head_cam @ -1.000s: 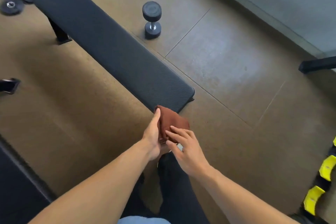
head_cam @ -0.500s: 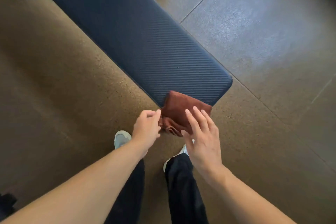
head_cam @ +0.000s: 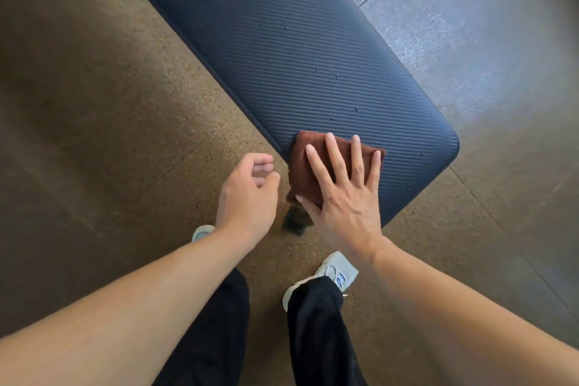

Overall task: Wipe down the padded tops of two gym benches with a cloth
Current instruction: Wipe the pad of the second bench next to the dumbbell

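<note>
Right hand was flat on the brown cloth, fingers straight and spread wide, palm down, pressing it onto the near corner of the bench pad. Cloth looked folded into a rough square; its near-left edge hung just off the pad's corner, rest of it lay on the padding. Left hand hovered just beside the cloth, off the pad's left edge, fingers loosely curled w/ nothing in them, not touching cloth or bench. The pad was dark, ribbed w/ fine diagonal lines, running away up-left from the person; a few small specks or droplets sat on it beyond the cloth, can't tell which. Under the near corner a bit of dark bench foot showed. Below: black trousers, pale sneakers on a brown speckled floor; greyer floor tiles to the right of the bench.
</note>
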### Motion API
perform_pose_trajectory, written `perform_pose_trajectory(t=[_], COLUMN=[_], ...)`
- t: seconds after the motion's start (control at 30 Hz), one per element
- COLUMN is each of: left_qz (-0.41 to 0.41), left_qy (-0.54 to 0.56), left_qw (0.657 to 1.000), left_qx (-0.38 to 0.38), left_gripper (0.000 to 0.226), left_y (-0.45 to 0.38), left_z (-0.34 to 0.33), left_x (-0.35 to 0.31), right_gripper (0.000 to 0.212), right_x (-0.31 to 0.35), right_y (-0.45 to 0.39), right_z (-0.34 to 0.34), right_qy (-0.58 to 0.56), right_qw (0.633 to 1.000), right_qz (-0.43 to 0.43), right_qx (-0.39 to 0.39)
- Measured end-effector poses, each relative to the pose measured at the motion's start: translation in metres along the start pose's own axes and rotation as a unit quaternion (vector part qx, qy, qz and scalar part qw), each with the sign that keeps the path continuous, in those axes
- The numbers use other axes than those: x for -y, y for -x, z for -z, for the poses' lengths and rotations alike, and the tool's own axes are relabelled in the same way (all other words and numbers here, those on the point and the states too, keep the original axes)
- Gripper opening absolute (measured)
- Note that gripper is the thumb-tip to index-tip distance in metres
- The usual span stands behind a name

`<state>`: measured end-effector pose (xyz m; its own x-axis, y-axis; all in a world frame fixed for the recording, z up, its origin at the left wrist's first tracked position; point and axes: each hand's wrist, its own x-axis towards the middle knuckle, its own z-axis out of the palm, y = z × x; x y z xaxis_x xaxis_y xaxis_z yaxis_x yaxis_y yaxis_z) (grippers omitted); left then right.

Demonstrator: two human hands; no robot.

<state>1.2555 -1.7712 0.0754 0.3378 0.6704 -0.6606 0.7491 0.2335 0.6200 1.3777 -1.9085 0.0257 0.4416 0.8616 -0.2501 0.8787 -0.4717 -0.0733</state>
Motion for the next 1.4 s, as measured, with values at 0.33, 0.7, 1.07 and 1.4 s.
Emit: perform_pose_trajectory(t=[0.33, 0.7, 1.07, 1.4], left_qz=[-0.078, -0.181, -0.215, -0.152], left_qy=[-0.073, -0.197, -0.472, -0.580], left_qw=[0.994, 0.956, 0.850, 0.788], left_qx=[0.020, 0.118, 0.089, 0.141], left_gripper=[0.029, 0.047, 0.095, 0.097], left_y=[-0.021, 0.010, -0.048, -0.054], left_z=[0.029, 0.002, -0.010, -0.009], left_x=[-0.016, -0.011, -0.054, -0.088], right_gripper=[0.064, 0.061, 0.066, 0.071], right_x=[0.038, 0.002, -0.025, -0.048], right_y=[-0.038, 0.065, -0.060, -0.074], right_z=[0.001, -0.019, 0.016, 0.024], right_qy=[-0.038, -0.107, -0.107, -0.112], right_qw=[0.998, 0.987, 0.990, 0.991], right_qz=[0.011, -0.107, -0.092, -0.035], right_qx=[-0.056, -0.052, 0.012, 0.071])
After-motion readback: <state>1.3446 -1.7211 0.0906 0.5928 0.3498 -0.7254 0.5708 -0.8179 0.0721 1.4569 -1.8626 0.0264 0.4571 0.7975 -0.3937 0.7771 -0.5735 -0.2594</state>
